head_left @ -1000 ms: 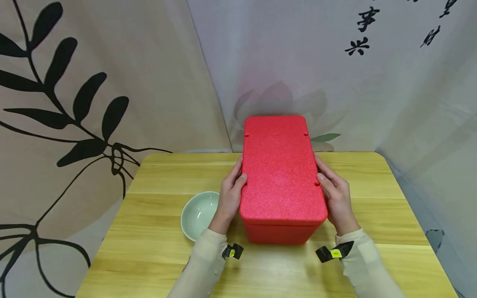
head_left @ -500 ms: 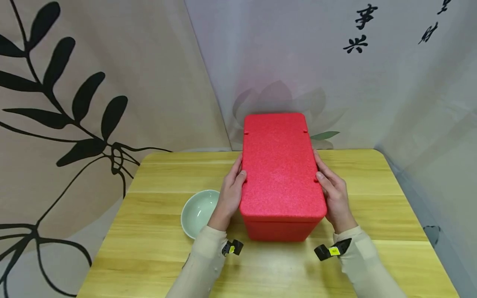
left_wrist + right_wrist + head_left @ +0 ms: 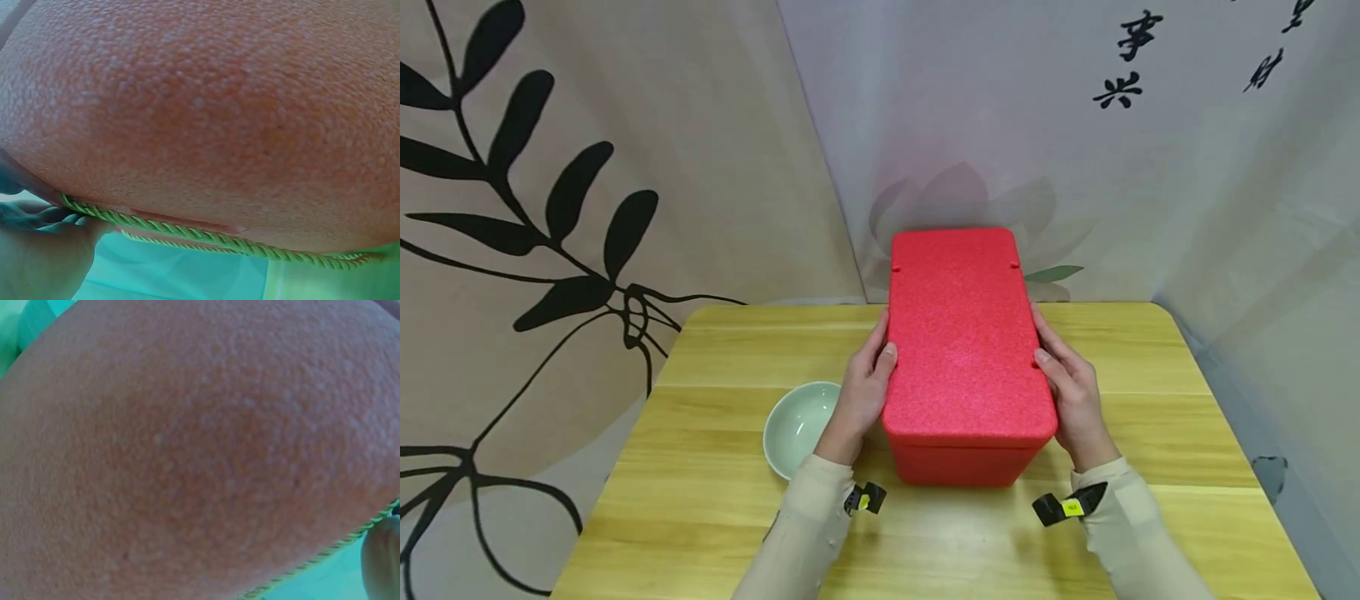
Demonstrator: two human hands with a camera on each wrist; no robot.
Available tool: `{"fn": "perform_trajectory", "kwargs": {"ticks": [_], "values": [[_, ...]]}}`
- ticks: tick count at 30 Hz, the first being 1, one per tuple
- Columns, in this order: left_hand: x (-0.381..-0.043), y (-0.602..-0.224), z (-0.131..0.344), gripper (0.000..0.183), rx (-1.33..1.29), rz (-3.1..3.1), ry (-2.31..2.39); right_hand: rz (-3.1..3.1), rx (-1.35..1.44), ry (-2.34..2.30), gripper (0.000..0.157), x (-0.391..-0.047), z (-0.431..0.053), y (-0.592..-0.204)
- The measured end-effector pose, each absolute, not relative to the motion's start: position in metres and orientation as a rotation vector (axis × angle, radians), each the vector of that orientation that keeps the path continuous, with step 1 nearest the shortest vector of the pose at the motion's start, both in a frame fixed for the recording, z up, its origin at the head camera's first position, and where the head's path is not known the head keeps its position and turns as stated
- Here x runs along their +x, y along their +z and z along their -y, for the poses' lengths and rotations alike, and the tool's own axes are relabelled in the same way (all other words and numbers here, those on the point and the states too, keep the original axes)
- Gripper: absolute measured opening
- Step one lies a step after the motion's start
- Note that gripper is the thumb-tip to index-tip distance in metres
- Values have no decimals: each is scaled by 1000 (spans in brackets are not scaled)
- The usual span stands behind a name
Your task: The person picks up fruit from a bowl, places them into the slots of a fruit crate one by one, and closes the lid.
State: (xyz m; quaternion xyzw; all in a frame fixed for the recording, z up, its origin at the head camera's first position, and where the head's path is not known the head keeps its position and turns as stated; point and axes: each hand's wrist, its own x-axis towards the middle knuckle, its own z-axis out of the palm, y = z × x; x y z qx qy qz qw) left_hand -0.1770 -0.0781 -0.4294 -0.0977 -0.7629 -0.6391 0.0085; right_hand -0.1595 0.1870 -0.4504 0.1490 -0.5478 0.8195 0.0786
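Observation:
A red foam box [image 3: 970,333] with a lid fills the middle of the head view, long side pointing away from me. My left hand [image 3: 862,396] holds its left side and my right hand [image 3: 1077,400] its right side, thumbs at the lid's edge and other fingers along the walls. In the left wrist view the box's grainy wall [image 3: 206,112] takes up most of the picture, with a yellow-green rope [image 3: 187,232] running below it beside the left fingers. More of the rope [image 3: 325,555] shows in the right wrist view. The far fingertips are hidden behind the box.
A pale green bowl [image 3: 797,429] stands on the wooden table [image 3: 715,517], just left of my left forearm. Cloth hangings [image 3: 737,167] printed with leaves and characters rise behind the table's back edge.

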Motion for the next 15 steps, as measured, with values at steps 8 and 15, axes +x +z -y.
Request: {"fn": "perform_trajectory", "kwargs": {"ticks": [8,15], "values": [[-180,-434,79,52,-268,2309,-2075,1667,409,2427,46,-161,-188,-450],[-179,-435,91,52,-226,2364,-2002,2061,277,2063,41,-158,-194,-455]]}}
